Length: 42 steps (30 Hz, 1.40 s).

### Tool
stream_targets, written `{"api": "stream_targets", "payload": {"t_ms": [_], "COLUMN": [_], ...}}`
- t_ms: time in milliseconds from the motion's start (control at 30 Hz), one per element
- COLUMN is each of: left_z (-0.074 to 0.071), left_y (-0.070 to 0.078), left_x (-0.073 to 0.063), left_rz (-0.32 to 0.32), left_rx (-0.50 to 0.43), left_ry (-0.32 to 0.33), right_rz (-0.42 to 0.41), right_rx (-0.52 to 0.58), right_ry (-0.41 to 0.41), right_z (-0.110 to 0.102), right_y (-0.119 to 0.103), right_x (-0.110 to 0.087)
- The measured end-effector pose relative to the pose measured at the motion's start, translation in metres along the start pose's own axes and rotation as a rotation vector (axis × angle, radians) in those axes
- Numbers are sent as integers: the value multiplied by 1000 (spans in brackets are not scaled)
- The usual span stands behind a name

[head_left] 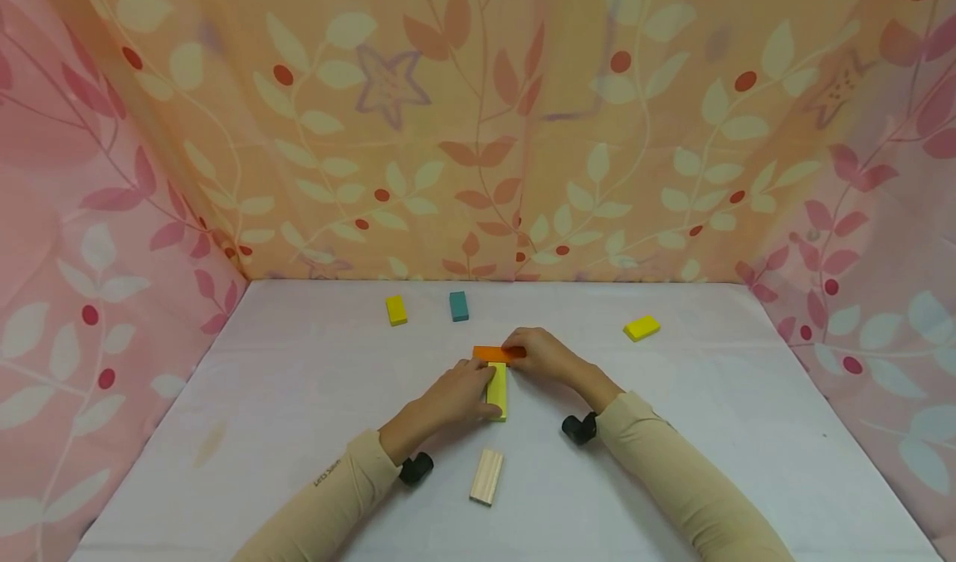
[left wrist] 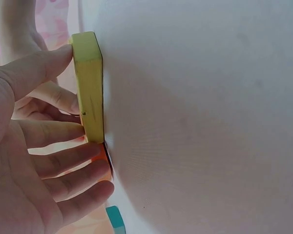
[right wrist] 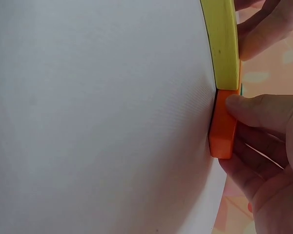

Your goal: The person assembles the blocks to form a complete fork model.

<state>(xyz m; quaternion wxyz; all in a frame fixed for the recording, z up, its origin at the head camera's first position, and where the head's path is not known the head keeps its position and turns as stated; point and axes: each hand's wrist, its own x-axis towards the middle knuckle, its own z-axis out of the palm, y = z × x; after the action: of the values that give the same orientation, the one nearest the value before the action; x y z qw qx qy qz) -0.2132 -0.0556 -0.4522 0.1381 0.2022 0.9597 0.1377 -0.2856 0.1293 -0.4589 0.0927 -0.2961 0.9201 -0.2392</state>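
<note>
A yellow wooden block [head_left: 497, 394] lies lengthwise on the white cloth, its far end meeting the long side of an orange block [head_left: 489, 353], so the two form a T. My left hand [head_left: 457, 396] holds the yellow block, thumb at its near end and index finger by its far end; its other fingers reach along the orange block. With my right hand [head_left: 548, 354] I pinch the right part of the orange block, the thumb [right wrist: 249, 108] on its near side and the fingers behind it.
Toward the back of the white-covered table are a yellow block [head_left: 397, 310], a teal block [head_left: 459, 306] and, farther right, another yellow block [head_left: 641, 328]. A plain wood block [head_left: 487, 477] lies nearer me, between the forearms. Patterned curtains [head_left: 478, 172] enclose the back and sides.
</note>
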Motion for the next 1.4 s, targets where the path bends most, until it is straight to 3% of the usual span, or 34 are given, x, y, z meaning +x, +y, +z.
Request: {"api": "stream_targets", "payload": {"t_ms": [233, 733, 1100, 1400], "left_z": [-1, -3, -6, -10], "left_y": [0, -2, 1, -3], "left_x": [-1, 0, 5, 9], "left_rz": [3, 29, 35, 63], "left_rx": [-2, 18, 27, -4], "left_ry": [7, 13, 63, 28], "right_rz": [-57, -71, -81, -73], "right_rx": [-25, -34, -36, -18], "right_ry": [-18, -20, -6, -13], "right_z": [-2, -3, 0, 0], "right_y": [-1, -3, -1, -1], "right_x": [3, 2, 2, 1]}}
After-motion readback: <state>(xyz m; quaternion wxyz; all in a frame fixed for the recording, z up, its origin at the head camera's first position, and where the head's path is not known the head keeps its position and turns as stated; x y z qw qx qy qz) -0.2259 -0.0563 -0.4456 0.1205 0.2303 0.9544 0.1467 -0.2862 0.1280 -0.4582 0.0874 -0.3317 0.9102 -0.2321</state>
